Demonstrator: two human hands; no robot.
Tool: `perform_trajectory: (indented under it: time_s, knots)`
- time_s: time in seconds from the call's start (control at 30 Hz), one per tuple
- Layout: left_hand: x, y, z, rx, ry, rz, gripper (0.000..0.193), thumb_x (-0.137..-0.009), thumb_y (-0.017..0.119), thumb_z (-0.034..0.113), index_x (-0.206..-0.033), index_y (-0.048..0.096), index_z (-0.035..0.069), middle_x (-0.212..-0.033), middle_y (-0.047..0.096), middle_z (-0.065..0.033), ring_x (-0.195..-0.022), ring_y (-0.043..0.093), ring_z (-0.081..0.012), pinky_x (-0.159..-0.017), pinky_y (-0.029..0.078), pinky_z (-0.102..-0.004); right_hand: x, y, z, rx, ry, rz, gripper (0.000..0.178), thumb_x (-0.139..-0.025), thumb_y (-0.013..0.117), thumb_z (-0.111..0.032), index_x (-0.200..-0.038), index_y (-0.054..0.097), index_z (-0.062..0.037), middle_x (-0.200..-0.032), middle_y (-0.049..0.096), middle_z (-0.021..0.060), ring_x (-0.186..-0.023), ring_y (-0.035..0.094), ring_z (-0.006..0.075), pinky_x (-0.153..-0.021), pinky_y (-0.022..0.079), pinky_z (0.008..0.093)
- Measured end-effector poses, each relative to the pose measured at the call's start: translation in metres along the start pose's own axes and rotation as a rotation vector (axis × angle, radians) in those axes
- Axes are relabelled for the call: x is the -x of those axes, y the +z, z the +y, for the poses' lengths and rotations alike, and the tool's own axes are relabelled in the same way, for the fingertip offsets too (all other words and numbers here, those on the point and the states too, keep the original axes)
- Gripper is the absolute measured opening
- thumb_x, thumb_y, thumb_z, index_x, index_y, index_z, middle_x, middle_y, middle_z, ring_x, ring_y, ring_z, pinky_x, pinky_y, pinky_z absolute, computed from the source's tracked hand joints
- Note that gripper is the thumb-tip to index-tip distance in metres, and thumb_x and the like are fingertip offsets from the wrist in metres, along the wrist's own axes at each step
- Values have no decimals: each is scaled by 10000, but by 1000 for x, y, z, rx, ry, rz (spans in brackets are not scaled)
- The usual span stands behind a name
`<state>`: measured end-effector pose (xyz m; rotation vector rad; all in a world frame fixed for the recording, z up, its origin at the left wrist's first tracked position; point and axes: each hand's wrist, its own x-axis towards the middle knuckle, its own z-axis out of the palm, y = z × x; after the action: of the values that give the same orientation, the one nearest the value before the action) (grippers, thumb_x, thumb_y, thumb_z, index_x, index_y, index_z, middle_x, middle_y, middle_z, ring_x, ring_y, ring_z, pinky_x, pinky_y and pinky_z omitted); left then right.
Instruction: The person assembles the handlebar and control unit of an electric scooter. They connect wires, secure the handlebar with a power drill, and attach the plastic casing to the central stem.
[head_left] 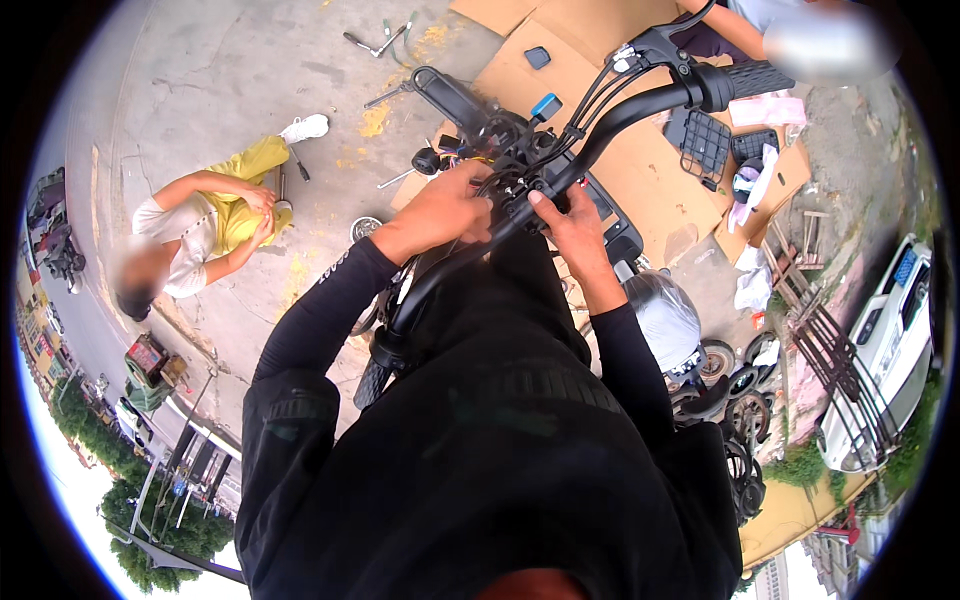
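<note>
A black handlebar runs diagonally in front of me, from lower left to upper right, with a ribbed grip at its far end. My left hand is at the middle of the bar, fingers curled close by the stem clamp; what they pinch is hidden. On the other side, my right hand has its thumb against the clamp and its other fingers partly hidden around it. Black cables and coloured wires gather just beyond both hands. A blue-topped part stands up there.
A person in yellow trousers sits at the left. Another person's arm shows at top right. Flattened cardboard lies beyond the bike, with a black rack on it. Tools rest on the concrete. A wrapped grey object is at right.
</note>
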<state>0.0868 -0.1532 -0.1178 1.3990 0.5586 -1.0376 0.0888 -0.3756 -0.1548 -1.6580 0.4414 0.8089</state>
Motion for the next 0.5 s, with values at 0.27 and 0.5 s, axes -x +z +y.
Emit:
perform_trajectory:
  time_s: [0.27,0.5]
  knots:
    - [-10,-25,-33,554,-43,-229,200,-982,592,145,-1167,602,67,-1035,662,-57,-1010,713,-203,-857,566,-309,-5,0,11,-12,74,9,449,-928,756,-309,-1244,607,-27,-997,679,39,-850,637,120,-701,527,277]
    - [-17,-18,-44,395,178,-378,402,-1064,537,448,-1199,584,73,-1154,633,-51,-1060,643,-156,-862,517,-307,-2,-2,-4,-15,144,-20,470,-945,754,-319,-1287,594,-39,-1120,695,71,-1008,678,171,-783,558,308]
